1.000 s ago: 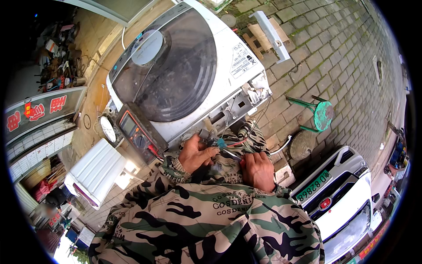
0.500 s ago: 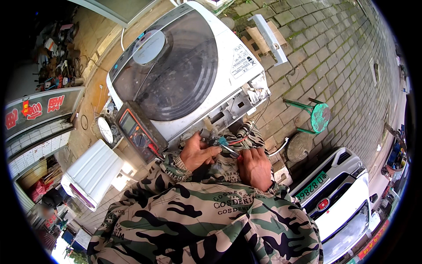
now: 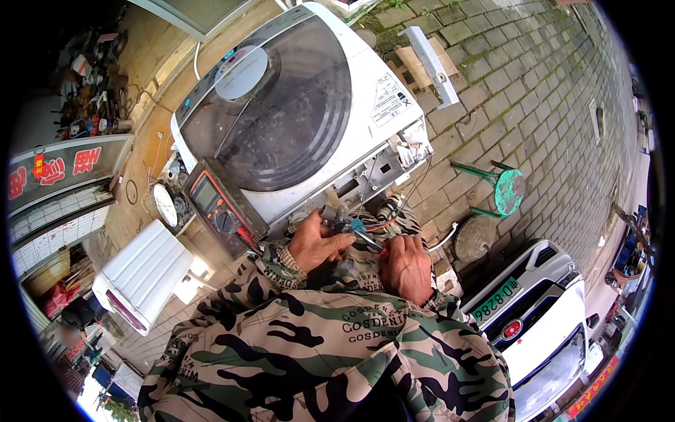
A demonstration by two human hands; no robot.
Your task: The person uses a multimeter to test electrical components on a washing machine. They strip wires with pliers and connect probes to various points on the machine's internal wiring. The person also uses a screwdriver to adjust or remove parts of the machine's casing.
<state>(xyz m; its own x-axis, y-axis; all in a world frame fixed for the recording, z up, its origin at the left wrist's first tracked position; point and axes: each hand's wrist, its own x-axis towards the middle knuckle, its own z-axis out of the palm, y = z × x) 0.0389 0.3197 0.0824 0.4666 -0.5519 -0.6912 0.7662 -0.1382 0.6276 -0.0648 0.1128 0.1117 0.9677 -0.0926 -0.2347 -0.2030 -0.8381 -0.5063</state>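
Observation:
My left hand is closed around a small dark grey part with a round end, held just in front of the washing machine. A blue piece sits on the part's right side, and red wires run from there. My right hand grips a screwdriver with a thin metal shaft; a bit of its red handle shows at the fingers. The shaft points up-left and its tip meets the blue piece, though exact contact is too small to tell. Fingertips of the right hand are partly hidden.
A multimeter with a red lead leans at the machine's left front corner. Loose wires hang from the machine's opened edge. To the right stand a green stool and a parked white vehicle. A white tub-like box is at left.
Both hands keep their hold on the part and the screwdriver. The right hand has turned slightly, and the whole view has shifted a little.

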